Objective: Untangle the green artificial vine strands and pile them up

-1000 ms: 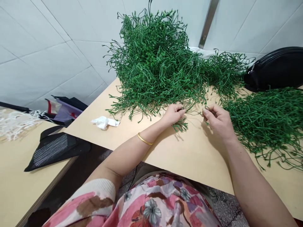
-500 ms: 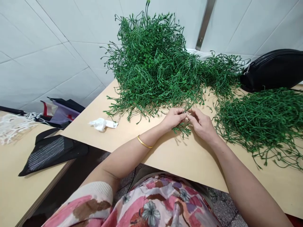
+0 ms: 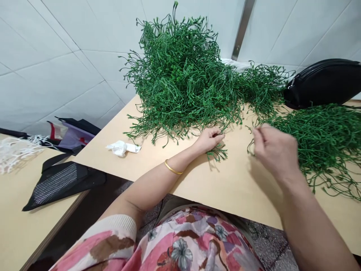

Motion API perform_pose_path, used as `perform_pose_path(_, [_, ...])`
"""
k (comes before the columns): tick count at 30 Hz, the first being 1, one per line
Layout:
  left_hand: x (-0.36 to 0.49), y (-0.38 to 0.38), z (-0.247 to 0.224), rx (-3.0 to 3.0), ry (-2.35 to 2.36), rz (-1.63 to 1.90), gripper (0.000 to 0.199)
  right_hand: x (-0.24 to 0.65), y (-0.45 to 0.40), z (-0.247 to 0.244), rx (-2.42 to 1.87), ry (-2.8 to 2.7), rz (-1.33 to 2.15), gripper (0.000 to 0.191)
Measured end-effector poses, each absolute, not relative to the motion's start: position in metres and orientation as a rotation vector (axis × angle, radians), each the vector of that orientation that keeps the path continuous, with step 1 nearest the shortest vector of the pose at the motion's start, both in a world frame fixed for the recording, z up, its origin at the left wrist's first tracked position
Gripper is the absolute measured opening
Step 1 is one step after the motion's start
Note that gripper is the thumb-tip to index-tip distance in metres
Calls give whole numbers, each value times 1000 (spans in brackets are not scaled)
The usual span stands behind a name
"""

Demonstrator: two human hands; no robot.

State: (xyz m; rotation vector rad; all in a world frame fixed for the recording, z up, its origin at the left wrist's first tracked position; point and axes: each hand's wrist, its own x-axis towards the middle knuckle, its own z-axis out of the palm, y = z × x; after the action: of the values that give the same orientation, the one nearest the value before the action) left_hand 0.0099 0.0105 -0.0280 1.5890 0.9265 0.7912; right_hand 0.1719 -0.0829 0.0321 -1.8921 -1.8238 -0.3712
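Observation:
My left hand [image 3: 209,140] rests on the table, thumb and fingers closed around a small bunch of green plastic stems [image 3: 218,153]. The bunch's budded tips spread out below the palm. My right hand [image 3: 275,148] is slightly blurred and curled closed, at the left edge of the right-hand pile of green stems [image 3: 327,139]. A thin curled strand shows beside its fingertips; whether the fingers pinch it I cannot tell. A large heap of the same stems [image 3: 180,79] rises behind my left hand, against the wall.
Crumpled white tissue [image 3: 120,148] lies left of my left hand. A black bag [image 3: 324,83] stands at the back right. On a second table at left are a black mesh pouch [image 3: 56,182] and white strings [image 3: 19,152]. A metal strip [image 3: 243,30] runs down the tiled wall.
My right hand has left my left hand's fingertips and moved right, to the edge of the right-hand pile. My left hand stays in place, still holding the small bunch.

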Motion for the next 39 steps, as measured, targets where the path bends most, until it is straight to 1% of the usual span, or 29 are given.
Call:
perform_pose_path(3, [5,7,-24,1577,884,743,24,215,-91,53,-2161,-1640,-540,36])
perform_pose_path(6, [2,4,-20,1590,832,726,26,258,-99,60,-2440,-1534,-716,33])
perform_pose_path(10, [3,0,-17,1680,797,753,27,282,-106,58,-2506,-1411,-1021,43])
perform_pose_path(12, [4,0,-17,1760,777,826,30,271,-106,60,-2470,-1361,-1057,39])
perform_pose_path(14, [5,1,-18,1834,756,927,33,247,-103,62,-2378,-1468,-876,33])
perform_pose_path(15, [4,2,-19,1857,750,967,35,232,-101,62,-2289,-1564,-705,33])
perform_pose_path(16, [4,3,-19,1867,748,991,36,216,-98,61,-2173,-1678,-476,36])
perform_pose_path(19, [2,4,-20,1851,747,996,37,170,-88,46,-1721,-1876,377,39])
perform_pose_path(21, [1,5,-19,1799,746,996,35,149,-80,30,-1590,-1923,661,42])
perform_pose_path(25, [1,4,-15,1654,738,989,39,142,-63,1,-1589,-1775,802,30])
perform_pose_path(28, [1,4,-12,1647,764,986,40,155,-54,-8,-1532,-1574,900,22])
perform_pose_path(31, [1,2,-11,1689,777,972,34,164,-52,-10,-1472,-1445,1023,25])
perform_pose_path(35, [2,0,-13,1748,796,977,34,160,-56,-11,-1323,-1550,1074,34])
perform_pose_path(39, [2,0,-14,1743,806,989,31,161,-57,-20,-1397,-1571,1013,28])
